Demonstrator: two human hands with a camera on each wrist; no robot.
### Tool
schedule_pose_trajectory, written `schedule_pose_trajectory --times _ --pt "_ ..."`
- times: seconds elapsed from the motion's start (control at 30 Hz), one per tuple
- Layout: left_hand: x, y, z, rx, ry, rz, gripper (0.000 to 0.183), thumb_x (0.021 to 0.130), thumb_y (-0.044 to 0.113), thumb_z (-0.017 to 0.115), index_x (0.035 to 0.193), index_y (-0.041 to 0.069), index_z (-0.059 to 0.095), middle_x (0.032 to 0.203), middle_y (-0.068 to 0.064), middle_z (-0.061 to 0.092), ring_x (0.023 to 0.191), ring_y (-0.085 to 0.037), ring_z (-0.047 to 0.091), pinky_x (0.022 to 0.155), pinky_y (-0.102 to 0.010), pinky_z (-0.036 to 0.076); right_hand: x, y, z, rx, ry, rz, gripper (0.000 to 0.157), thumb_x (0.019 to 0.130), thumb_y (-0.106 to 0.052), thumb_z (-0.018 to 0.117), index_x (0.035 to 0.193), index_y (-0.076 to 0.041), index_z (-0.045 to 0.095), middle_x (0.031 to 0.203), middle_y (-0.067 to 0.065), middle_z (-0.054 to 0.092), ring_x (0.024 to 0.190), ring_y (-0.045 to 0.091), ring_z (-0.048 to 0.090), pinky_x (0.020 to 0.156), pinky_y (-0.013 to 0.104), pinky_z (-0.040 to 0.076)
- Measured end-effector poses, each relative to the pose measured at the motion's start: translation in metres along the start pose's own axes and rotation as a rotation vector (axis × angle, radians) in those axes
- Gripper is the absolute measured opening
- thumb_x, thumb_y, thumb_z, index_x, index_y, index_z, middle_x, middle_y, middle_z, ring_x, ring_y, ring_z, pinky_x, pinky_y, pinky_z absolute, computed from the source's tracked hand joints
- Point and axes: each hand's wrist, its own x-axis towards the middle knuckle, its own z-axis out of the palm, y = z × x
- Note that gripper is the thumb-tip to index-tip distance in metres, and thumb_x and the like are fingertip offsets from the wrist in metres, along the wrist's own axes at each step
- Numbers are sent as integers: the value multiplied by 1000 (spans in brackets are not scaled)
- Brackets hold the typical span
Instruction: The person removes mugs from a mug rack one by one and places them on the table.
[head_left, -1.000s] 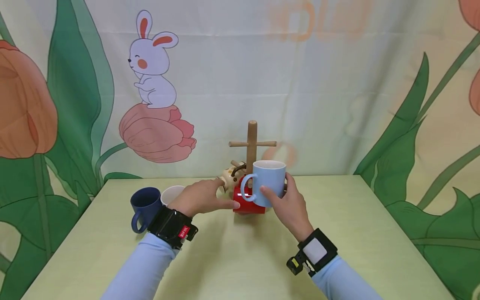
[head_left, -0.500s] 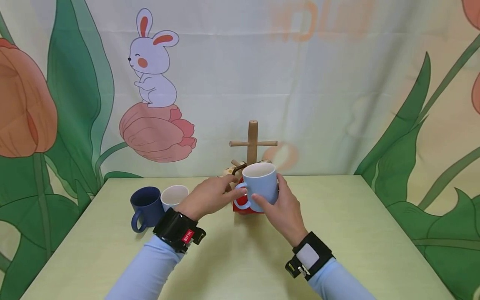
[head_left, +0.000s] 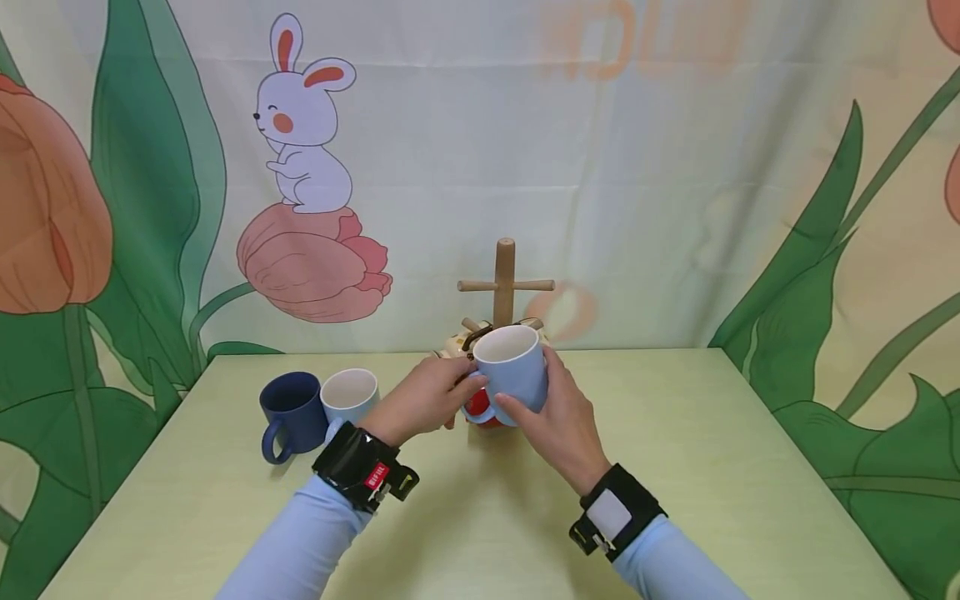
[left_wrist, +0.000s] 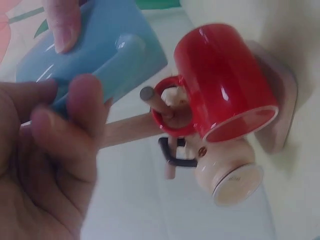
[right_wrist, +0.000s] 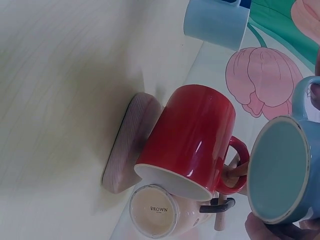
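Observation:
My right hand [head_left: 564, 421] grips the body of a light blue mug [head_left: 512, 373], held tilted in front of a wooden mug tree [head_left: 505, 279]. My left hand [head_left: 420, 396] pinches that mug's handle between thumb and fingers. On the tree, a red mug [left_wrist: 225, 82] hangs by its handle from a lower peg, its mouth tilted downward; in the head view the blue mug mostly hides it. A cream mug [right_wrist: 155, 212] with a dark handle hangs beside it, and another cream mug [head_left: 543, 332] barely shows at the right behind the blue one.
On the table [head_left: 712, 467] at the left stand a navy mug [head_left: 292, 412] and a second light blue mug [head_left: 350, 395], both upright and close together. The tree's two upper pegs [head_left: 534, 286] are bare. A printed curtain [head_left: 645, 208] hangs behind the table.
The light blue mug has moved left and slightly down in my right hand and tilted. My left hand has moved from the cream mug to the blue mug's handle.

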Motion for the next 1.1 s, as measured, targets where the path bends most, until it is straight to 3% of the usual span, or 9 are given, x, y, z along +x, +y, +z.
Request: schedule_pose_trajectory --times 0.17,0.37,0.53,0.77,0.9,1.1 --pt "-1 -2 2 -52 46 2 20 102 21 57 98 3 61 77 -12 61 53 -16 61 54 -30 52 2 -1 -1 12 -23 2 93 83 -50 77 152 -11 29 141 12 49 120 34 55 96 54 48" --pt "-5 -5 2 -5 113 1 20 102 22 58 90 5 60 72 -7 57 52 -14 60 54 -29 52 6 -3 -8 -23 -126 22 96 82 -50 78 153 -10 28 144 15 50 124 35 55 98 55 46" --pt "-11 -7 0 17 138 -18 21 102 23 57 88 7 58 72 -4 56 54 -15 58 54 -30 50 8 -5 -17 -142 -188 -2 94 82 -54 76 152 -8 34 141 15 54 121 34 57 94 54 49" --pt "-21 -16 -7 57 166 -22 19 102 21 58 88 8 57 71 -4 54 53 -15 56 53 -30 48 9 -3 -32 -405 -306 25 73 85 -61 69 137 -12 59 127 12 63 114 30 61 84 52 52" --pt "-30 -23 -17 55 176 -52 19 102 21 58 92 6 60 72 -7 58 54 -16 56 54 -31 47 8 -1 -38 -511 -396 62 70 85 -59 68 133 -9 62 121 12 66 110 30 62 80 49 53" --pt "-46 -32 -36 64 208 -119 22 103 23 57 93 4 62 74 -8 59 58 -19 56 59 -32 49 7 4 -39 -569 -478 130 70 84 -59 69 133 -8 62 120 12 67 108 32 62 79 50 54"
